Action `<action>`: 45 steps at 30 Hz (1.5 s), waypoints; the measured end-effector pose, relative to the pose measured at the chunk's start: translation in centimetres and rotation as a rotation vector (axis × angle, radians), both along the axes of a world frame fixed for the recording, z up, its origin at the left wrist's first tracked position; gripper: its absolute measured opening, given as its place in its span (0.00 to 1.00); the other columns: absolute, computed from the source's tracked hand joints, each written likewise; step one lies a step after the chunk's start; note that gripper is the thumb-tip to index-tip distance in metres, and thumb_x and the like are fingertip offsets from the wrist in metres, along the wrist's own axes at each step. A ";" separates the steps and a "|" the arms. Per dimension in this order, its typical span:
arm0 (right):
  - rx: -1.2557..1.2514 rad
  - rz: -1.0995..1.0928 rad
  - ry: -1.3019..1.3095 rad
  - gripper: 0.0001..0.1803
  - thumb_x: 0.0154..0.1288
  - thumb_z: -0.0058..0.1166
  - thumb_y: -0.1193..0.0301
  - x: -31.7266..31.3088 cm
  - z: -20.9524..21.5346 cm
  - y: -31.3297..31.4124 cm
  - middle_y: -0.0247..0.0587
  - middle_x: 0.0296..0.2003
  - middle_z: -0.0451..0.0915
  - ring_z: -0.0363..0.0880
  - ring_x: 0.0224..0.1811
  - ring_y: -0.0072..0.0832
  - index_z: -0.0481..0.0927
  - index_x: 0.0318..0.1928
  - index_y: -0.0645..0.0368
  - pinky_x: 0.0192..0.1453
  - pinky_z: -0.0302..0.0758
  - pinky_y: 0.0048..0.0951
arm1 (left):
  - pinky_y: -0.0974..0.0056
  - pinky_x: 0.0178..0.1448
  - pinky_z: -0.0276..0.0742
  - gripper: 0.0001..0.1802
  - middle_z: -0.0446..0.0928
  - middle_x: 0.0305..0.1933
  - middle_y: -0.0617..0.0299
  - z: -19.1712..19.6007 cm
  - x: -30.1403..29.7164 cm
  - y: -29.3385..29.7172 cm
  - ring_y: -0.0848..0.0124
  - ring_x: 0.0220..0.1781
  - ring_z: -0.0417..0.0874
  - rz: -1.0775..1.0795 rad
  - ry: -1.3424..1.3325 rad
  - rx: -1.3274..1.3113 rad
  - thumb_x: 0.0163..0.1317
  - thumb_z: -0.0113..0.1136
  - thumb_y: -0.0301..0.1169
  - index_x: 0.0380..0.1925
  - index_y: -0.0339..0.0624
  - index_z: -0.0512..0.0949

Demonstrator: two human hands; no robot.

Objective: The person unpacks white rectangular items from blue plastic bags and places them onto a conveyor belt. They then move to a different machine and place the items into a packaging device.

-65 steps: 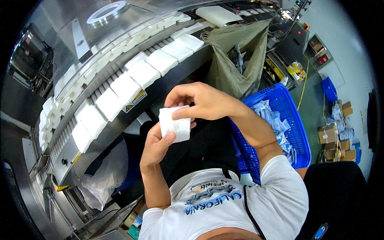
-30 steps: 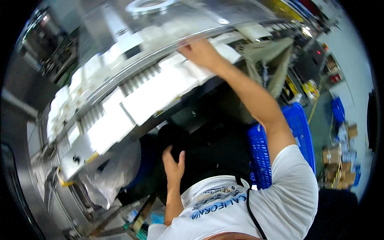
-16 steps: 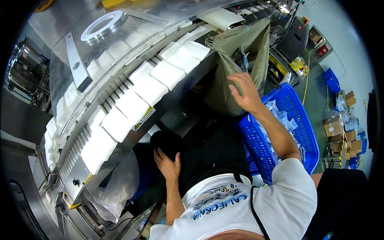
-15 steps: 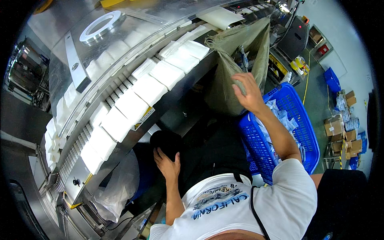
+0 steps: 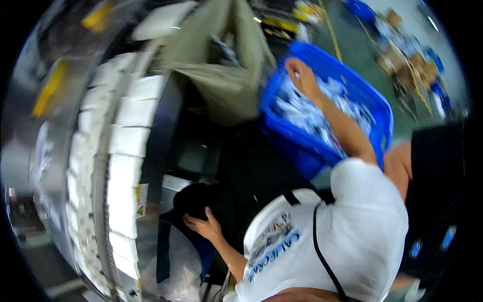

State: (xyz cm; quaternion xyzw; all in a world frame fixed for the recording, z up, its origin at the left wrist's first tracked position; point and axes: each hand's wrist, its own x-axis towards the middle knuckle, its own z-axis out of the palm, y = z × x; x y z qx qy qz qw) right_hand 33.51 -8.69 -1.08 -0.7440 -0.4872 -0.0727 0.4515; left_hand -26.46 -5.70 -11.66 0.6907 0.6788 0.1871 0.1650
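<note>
The big blue plastic basket [image 5: 375, 108] with holes in its sides sat to the person's right. It was full of small white and blue packets [image 5: 307, 113]. The right hand [image 5: 301, 76] was inside the blue basket, near its far rim, and it rested on top of the packets. Its fingers were bent down into the pile, but the picture was too blurry to tell if they had closed on a packet.

The left hand [image 5: 202, 225] was well apart from the blue basket, low down beside the person's white shirt [image 5: 327, 236]. Its fingers were spread loose and lay against a dark round thing [image 5: 193, 199]. They were not squeezing it.

Left of the blue basket hung a floppy grey-green cloth bag [image 5: 221, 75], just beside the basket's rim. Farther left of the blue basket ran a long shiny metal machine [image 5: 156, 151]. A row of flat white square pads [image 5: 123, 166] sat along it, one after the other, in a curved line. A clear plastic bag [image 5: 181, 267] hung below the left hand, far from the blue basket. Behind the blue basket, on the green floor [image 5: 352, 35], stood some brown cardboard boxes [image 5: 397, 60].
</note>
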 end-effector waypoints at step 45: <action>-0.381 0.821 0.204 0.27 0.66 0.64 0.65 -6.2 8.6 -8.7 0.52 0.59 0.80 0.77 0.63 0.50 0.78 0.63 0.61 0.69 0.71 0.47 | 0.47 0.70 0.75 0.30 0.73 0.67 0.46 27.5 27.1 3.6 0.44 0.67 0.77 -1.317 -0.786 0.463 0.49 0.80 0.30 0.53 0.43 0.79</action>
